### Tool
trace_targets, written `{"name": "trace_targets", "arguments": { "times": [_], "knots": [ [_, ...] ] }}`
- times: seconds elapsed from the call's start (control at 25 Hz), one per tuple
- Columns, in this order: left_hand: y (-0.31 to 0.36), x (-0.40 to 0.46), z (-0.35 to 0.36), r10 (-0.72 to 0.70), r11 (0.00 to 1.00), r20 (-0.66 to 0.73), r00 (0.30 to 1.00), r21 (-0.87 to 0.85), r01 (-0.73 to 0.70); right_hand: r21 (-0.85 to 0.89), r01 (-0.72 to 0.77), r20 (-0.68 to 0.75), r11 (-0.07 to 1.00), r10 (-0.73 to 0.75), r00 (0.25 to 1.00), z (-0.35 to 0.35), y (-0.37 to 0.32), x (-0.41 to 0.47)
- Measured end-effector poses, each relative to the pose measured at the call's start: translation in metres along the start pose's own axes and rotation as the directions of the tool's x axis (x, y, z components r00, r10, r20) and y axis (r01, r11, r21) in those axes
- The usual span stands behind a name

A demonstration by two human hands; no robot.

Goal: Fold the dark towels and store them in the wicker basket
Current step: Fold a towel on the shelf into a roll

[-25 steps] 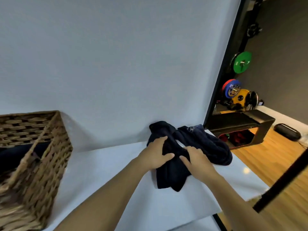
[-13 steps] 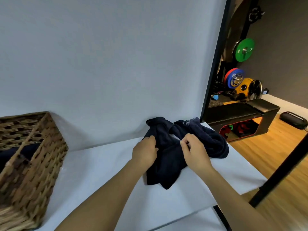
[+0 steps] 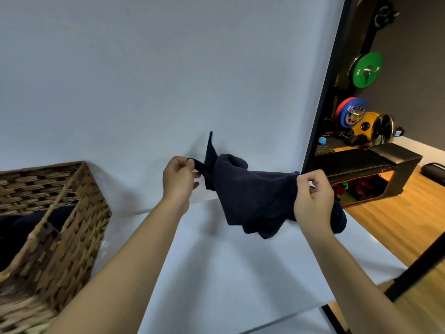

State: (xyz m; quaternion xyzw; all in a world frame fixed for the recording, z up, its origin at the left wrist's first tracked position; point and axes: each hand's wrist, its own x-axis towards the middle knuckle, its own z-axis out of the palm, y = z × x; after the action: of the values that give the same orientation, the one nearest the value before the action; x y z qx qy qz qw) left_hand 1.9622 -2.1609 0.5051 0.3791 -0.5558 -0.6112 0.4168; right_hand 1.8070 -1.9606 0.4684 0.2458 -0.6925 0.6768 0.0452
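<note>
Above the white table [image 3: 216, 273], near the middle of the view, two bare hands hold one dark towel [image 3: 252, 196] stretched between them in the air. At about nine o'clock from the towel, the left hand [image 3: 179, 180] pinches a thin corner strip of the cloth between thumb and curled forefinger, with the remaining fingers [image 3: 196, 185] loosely bent below it. At three o'clock from the towel, the right hand [image 3: 313, 201] clamps the opposite edge between thumb and curled fingers, knuckles facing the camera. Between the hands the navy fabric sags in bunched folds; its lowest part hangs just above the tabletop, and whether it touches the surface cannot be told. One pointed corner sticks up at twelve o'clock, against the pale backdrop [image 3: 144, 80]. More dark cloth [image 3: 339, 220] shows behind the right wrist, at about four o'clock from the hand. At eight o'clock in the view stands a rectangular wicker basket [image 3: 72, 225], well apart from the hands, resting on the table's left end. Inside it lies dark fabric [image 3: 29, 222], partly hidden by the woven wall and a handle. At two o'clock, past the backdrop's black edge, coloured weight plates [image 3: 367, 69] sit on a rack above a black bench [image 3: 375, 162] on a wooden floor. White markings on the green plate are too small to read.
</note>
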Motion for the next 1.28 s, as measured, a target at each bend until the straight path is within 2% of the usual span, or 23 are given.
{"name": "trace_targets", "arguments": {
  "times": [0.04,0.08,0.12,0.2,0.24,0.28,0.36,0.4,0.48,0.6,0.72,0.8,0.92,1.0,1.04,1.08,1.12,1.16,1.2,1.24,1.28],
  "knots": [
    [-0.002,0.002,-0.005,-0.018,1.000,-0.013,1.000,-0.006,0.018,-0.029,-0.021,0.052,0.999,0.023,0.998,-0.002,0.003,0.003],
    [-0.006,0.002,-0.008,-0.046,0.999,-0.013,0.999,0.008,0.046,-0.121,-0.052,0.165,0.991,0.072,0.984,-0.003,0.010,0.006],
    [-0.012,0.003,-0.011,-0.087,0.995,0.005,0.996,0.041,0.087,-0.308,-0.050,0.309,0.950,0.150,0.939,-0.004,0.019,0.008],
    [-0.026,0.003,-0.013,-0.189,0.967,0.089,0.978,0.190,0.170,-0.693,0.149,0.466,0.705,0.280,0.840,-0.004,0.035,0.003],
    [-0.032,0.002,-0.013,-0.224,0.945,0.140,0.965,0.275,0.179,-0.743,0.261,0.489,0.616,0.234,0.840,-0.002,0.038,-0.002],
    [-0.037,0.001,-0.012,-0.228,0.930,0.179,0.957,0.329,0.161,-0.714,0.320,0.507,0.622,0.144,0.850,0.003,0.036,-0.009],
    [-0.040,-0.003,-0.007,-0.200,0.940,0.226,0.953,0.319,0.122,-0.563,0.306,0.543,0.768,0.065,0.837,0.023,0.020,-0.020],
    [-0.038,-0.005,-0.004,-0.186,0.957,0.258,0.948,0.267,0.115,-0.501,0.242,0.570,0.831,0.106,0.815,0.036,0.012,-0.024],
    [-0.037,-0.012,0.001,-0.157,0.983,0.344,0.926,0.140,0.114,-0.450,0.132,0.602,0.883,0.191,0.776,0.062,0.005,-0.030],
    [-0.035,-0.017,0.000,-0.074,0.997,0.423,0.903,0.056,0.056,-0.331,-0.045,0.534,0.943,0.226,0.815,0.087,0.002,-0.029],
    [-0.031,-0.014,-0.014,-0.058,0.998,0.442,0.895,0.014,0.058,-0.284,-0.089,0.486,0.955,0.223,0.845,0.093,0.009,-0.020],
    [-0.022,-0.006,-0.024,-0.054,0.998,0.337,0.940,-0.024,0.065,-0.230,-0.133,0.423,0.964,0.222,0.878,0.089,0.009,-0.010],
    [0.003,0.014,-0.047,-0.029,0.985,0.028,0.999,-0.168,0.033,0.063,-0.369,0.263,0.927,0.341,0.902,0.073,-0.004,0.015],
    [0.021,0.033,-0.069,-0.005,0.970,-0.236,0.972,-0.237,-0.053,0.293,-0.478,0.153,0.828,0.453,0.878,0.057,-0.012,0.036],
    [0.026,0.040,-0.078,0.005,0.972,-0.350,0.937,-0.218,-0.086,0.327,-0.498,0.118,0.803,0.489,0.865,0.048,-0.014,0.044],
    [0.026,0.045,-0.086,0.022,0.980,-0.433,0.901,-0.168,-0.104,0.290,-0.505,0.106,0.813,0.497,0.861,0.039,-0.014,0.049],
    [0.023,0.048,-0.091,0.058,0.989,-0.477,0.877,-0.091,-0.115,0.141,-0.480,0.113,0.866,0.468,0.877,0.032,-0.012,0.052],
    [0.017,0.048,-0.092,0.113,0.993,-0.474,0.873,0.016,-0.119,-0.125,-0.378,0.149,0.918,0.394,0.907,0.028,-0.004,0.052],
    [0.007,0.045,-0.090,0.183,0.977,-0.426,0.886,0.176,-0.117,-0.393,-0.200,0.221,0.897,0.304,0.927,0.025,0.003,0.048],
    [-0.007,0.041,-0.086,0.257,0.925,-0.333,0.907,0.358,-0.131,-0.572,-0.020,0.289,0.820,0.225,0.930,0.027,0.008,0.042],
    [-0.022,0.037,-0.082,0.324,0.836,-0.213,0.922,0.520,-0.174,-0.641,0.106,0.342,0.760,0.160,0.926,0.031,0.011,0.034]
  ]
}}
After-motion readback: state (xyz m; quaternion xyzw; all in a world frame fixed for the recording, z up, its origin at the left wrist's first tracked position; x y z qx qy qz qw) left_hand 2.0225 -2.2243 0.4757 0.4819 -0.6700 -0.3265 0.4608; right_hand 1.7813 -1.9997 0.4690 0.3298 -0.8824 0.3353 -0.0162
